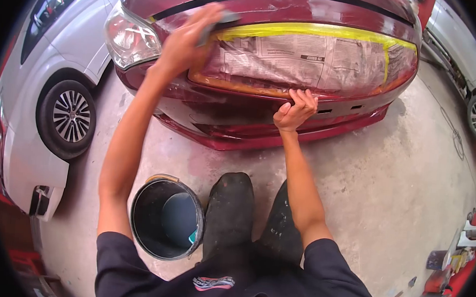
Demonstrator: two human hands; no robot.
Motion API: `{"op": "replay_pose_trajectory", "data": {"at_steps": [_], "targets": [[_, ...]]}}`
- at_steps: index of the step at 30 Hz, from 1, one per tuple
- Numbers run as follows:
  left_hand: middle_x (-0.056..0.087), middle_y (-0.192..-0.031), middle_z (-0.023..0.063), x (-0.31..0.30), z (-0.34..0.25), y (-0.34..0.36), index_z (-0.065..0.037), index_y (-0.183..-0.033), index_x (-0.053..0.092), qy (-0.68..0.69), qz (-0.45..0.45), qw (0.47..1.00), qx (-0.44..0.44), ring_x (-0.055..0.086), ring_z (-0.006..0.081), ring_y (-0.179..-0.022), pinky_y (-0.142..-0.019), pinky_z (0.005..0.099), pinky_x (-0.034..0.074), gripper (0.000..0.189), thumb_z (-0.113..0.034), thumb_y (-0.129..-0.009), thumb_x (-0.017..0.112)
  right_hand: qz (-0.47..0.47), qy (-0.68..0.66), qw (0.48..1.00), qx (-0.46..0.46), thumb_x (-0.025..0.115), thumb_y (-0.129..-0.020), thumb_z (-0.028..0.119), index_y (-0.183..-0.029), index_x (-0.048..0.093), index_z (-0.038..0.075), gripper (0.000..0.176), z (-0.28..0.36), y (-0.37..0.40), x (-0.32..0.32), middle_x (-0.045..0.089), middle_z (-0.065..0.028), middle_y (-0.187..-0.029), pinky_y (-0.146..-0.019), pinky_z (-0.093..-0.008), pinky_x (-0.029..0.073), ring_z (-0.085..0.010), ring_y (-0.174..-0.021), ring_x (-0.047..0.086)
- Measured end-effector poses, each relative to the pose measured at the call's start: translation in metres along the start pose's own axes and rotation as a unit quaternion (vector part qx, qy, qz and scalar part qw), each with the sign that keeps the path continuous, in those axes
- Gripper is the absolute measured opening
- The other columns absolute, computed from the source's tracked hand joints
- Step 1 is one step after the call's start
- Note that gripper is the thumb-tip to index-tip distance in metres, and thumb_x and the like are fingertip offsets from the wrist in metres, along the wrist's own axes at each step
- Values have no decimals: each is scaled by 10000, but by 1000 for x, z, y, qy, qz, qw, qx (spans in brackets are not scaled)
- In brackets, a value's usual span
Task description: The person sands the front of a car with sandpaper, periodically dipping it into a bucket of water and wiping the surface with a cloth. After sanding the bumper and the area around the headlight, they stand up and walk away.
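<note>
My left hand presses a dark grey piece of what looks like sandpaper against the dark red car's front end, between the headlight and the masked grille area. Its fingers point up and to the right, slightly blurred. Newspaper covers the grille opening, with yellow masking tape along its upper edge. My right hand grips the lower rim of that opening, fingers curled over the bumper edge.
A black bucket with cloudy water and a small teal item stands by my legs. A silver vehicle is close on the left, another car at the right. Assorted supplies lie at lower right on the concrete floor.
</note>
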State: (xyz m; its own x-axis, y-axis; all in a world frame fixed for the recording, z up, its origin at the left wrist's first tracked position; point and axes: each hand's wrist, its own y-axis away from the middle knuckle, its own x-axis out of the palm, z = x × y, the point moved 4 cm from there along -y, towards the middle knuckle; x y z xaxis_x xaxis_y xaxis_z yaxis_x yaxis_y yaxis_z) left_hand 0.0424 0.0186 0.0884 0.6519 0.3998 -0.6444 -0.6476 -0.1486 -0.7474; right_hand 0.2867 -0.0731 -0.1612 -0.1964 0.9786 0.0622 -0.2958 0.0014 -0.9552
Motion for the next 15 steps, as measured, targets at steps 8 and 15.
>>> {"op": "replay_pose_trajectory", "data": {"at_steps": [8, 15], "targets": [[496, -1593, 108, 69, -60, -77, -120, -1493, 529, 9, 45, 998, 49, 416, 323, -1507, -1238, 464, 389, 824, 138, -721, 656, 5, 1, 1000, -6, 505, -940, 304, -1164, 676, 135, 329, -3, -3, 1, 582, -73, -1206, -1172, -522, 307, -314, -1260, 543], [479, -1608, 95, 40, -30, -28, -122, -1508, 511, -37, 35, 998, 44, 408, 307, -1512, -1219, 435, 423, 845, 166, -724, 637, -4, -9, 1000, 14, 512, -932, 301, -1165, 680, 147, 326, -2, 3, 0, 595, -59, -1205, -1168, -516, 314, -299, -1255, 556]]}}
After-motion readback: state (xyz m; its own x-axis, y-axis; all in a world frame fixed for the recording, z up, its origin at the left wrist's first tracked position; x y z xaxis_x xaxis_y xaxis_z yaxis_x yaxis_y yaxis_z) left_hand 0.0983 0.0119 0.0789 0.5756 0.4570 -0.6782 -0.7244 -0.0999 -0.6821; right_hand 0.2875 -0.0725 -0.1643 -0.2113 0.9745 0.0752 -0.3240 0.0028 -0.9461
